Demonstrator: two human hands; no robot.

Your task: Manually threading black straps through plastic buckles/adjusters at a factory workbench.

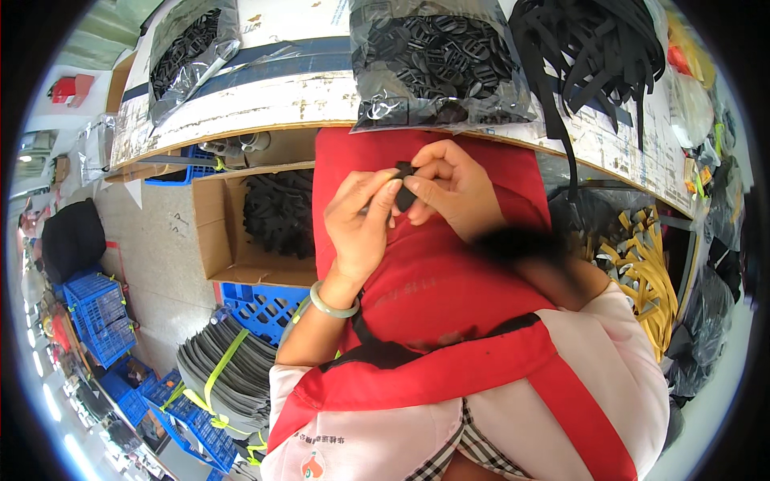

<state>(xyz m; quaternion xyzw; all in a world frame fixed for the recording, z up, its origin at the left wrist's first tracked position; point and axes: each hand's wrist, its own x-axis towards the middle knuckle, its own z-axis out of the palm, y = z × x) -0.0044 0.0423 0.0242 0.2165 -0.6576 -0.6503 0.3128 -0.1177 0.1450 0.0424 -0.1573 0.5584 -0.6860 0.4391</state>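
Observation:
My left hand and my right hand meet over my red apron, just below the table edge. Both pinch one small black piece, seemingly a short strap with a plastic buckle; fingers hide most of it. A pale green bangle circles my left wrist. On the table right above the hands lies a clear bag of black plastic buckles.
A white worktable spans the top, with another bag of black parts at left and loose black straps at right. A cardboard box of black pieces stands under the table at left. Blue crates, grey bundles, yellow straps.

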